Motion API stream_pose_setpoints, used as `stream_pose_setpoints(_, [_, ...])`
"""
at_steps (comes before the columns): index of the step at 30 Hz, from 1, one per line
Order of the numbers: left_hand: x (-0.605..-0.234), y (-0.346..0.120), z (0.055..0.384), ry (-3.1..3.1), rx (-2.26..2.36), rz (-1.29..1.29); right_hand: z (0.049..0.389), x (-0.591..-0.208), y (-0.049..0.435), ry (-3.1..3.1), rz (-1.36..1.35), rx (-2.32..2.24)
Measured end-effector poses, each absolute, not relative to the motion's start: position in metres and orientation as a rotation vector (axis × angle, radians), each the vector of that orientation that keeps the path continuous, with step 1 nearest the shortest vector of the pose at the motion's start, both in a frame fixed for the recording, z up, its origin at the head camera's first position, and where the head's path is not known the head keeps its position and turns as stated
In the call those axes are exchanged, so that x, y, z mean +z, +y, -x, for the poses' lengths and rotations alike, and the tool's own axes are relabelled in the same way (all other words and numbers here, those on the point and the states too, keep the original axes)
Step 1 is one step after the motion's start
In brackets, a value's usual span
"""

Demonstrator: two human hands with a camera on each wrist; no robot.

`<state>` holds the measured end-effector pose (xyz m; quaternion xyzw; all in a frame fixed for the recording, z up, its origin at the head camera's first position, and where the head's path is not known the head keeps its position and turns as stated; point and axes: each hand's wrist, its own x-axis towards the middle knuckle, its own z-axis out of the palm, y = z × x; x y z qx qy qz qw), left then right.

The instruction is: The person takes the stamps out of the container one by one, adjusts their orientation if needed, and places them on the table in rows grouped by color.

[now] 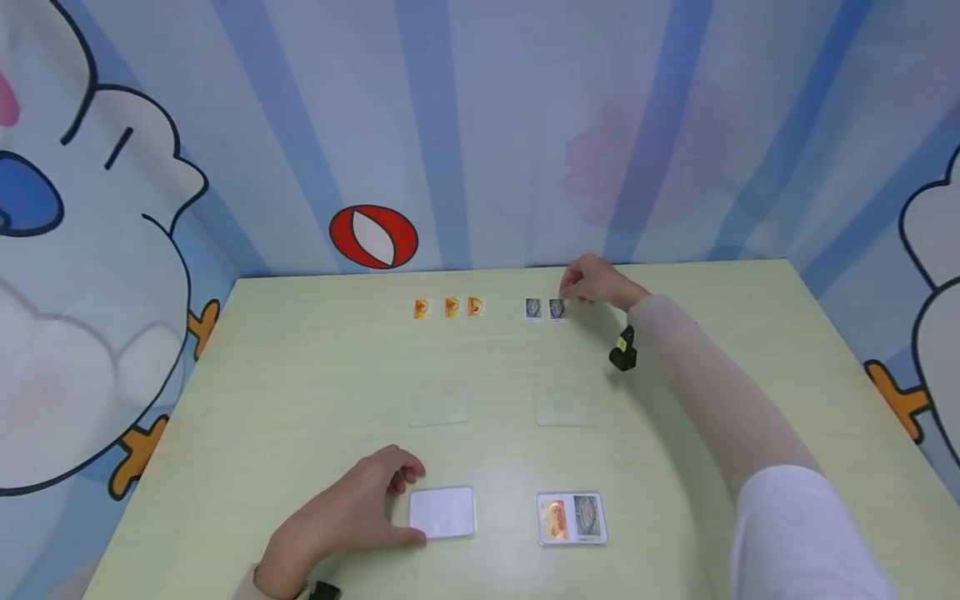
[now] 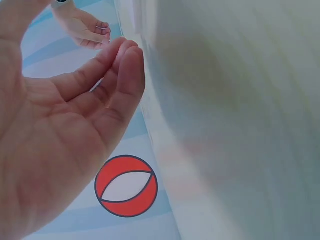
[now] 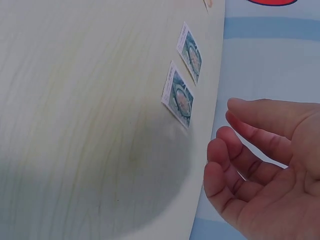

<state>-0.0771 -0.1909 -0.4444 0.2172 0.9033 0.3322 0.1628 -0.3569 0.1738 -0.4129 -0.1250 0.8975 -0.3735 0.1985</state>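
Curving loosely, the right hand [image 1: 597, 280] and left hand [image 1: 356, 507] are holding nothing; three orange stamps [image 1: 452, 307], two grey stamps [image 1: 533, 309] are lying out, cased stamps [image 1: 587, 515] apparently remaining

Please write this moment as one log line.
left hand: beside white rectangle | right hand: near two grey stamps | orange stamps: three

3 orange stamps [image 1: 452, 307] @11 o'clk; 2 gray stamps [image 1: 557, 309] @1; 2 clr sheets [image 1: 438, 407] @9/@3; 1 white rect. [image 1: 442, 512] @7; 1 case [image 1: 573, 544] @5.
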Motion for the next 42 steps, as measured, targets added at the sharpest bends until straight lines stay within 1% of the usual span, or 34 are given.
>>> stream_pose_setpoints(13, [-0.437, -0.165, 0.079, 2.625, 0.907, -0.738, 0.337, -0.401, 0.171, 2.521, 0.455, -0.986])
stream_pose_setpoints(29, [-0.433, -0.13, 0.088, 2.586, 0.889, -0.959, 0.302, -0.388, 0.166, 2.508, 0.616, -0.954])
stream_pose_setpoints(42, [-0.433, -0.099, 0.088, 2.616, 0.753, -1.041, 0.26, -0.38, 0.167, 2.472, 0.74, -0.959])
